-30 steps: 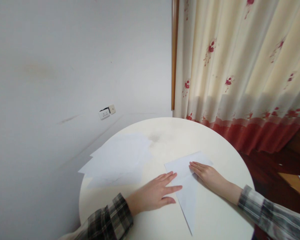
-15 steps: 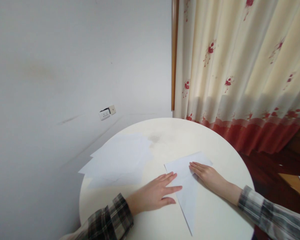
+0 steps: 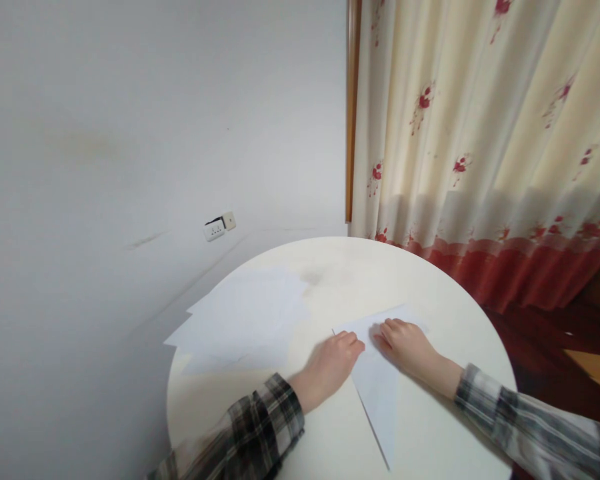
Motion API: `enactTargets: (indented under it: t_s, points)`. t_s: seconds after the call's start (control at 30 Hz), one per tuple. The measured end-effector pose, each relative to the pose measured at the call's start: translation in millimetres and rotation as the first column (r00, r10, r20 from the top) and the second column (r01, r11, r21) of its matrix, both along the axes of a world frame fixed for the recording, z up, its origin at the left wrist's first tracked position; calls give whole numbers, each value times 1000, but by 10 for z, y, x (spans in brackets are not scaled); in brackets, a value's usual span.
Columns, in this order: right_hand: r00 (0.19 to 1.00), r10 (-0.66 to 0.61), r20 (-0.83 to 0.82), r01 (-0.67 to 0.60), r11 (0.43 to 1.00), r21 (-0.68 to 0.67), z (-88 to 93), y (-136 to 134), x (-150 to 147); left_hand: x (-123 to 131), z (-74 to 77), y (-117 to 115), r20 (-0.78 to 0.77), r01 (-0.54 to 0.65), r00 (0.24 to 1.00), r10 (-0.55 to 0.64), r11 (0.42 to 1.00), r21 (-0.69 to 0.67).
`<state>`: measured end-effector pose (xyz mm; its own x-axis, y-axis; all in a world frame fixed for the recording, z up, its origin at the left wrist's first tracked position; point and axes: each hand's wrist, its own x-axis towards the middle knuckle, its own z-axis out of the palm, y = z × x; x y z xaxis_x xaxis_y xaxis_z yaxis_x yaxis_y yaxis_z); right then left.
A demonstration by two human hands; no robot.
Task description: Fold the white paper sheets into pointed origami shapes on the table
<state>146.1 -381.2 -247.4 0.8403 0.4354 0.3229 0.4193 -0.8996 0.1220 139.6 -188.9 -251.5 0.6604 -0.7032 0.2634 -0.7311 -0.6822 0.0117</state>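
A folded sheet of white paper (image 3: 377, 393), narrowing to a long point toward me, lies on the round white table (image 3: 340, 433). At its left edge my left hand (image 3: 336, 363) is closed, with the fingers curled against the paper's border. My right hand (image 3: 405, 343) is bent over the upper right part of the paper, its fingers drawn together and slightly blurred. A shadow falls on the paper beside those fingertips. Whatever lies between them is hidden.
Several loose white sheets (image 3: 250, 320) overlap on the table's left side, some jutting past its edge. A pale wall (image 3: 155, 133) with a socket (image 3: 215, 231) stands behind. To the right hangs a flowered curtain (image 3: 480, 133). Part of a wooden surface (image 3: 593, 370) shows at far right.
Both hands have gone from flat, stretched fingers to curled ones. My left hand has shifted slightly up and closed at the paper's left edge. The paper lies nearly as before.
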Motion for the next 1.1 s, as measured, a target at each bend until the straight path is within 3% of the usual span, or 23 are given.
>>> enactTargets:
  t_s: [0.1, 0.2, 0.43, 0.6, 0.83, 1.1]
  points:
    - [997, 28, 68, -28, 1000, -6, -72, 79, -8, 21, -13, -54, 55, -16, 998, 14, 999, 30]
    - [994, 84, 72, -86, 996, 21, -129, 86, 6, 32, -24, -49, 37, -5, 999, 6, 999, -35]
    - [947, 317, 43, -320, 941, 111, -248, 10, 99, 146, -145, -30, -25, 13, 1000, -16, 992, -123]
    - [941, 336, -33, -329, 935, 133, -261, -1, 108, 207, -195, 13, -38, 36, 999, -38, 998, -58]
    - [912, 402, -81, -391, 912, 123, -157, -9, 119, 243, -94, 42, -64, 112, 991, -114, 993, -38]
    - [934, 352, -63, -348, 935, 62, -119, 16, 103, 213, -79, 130, -14, 50, 999, -51, 998, -28]
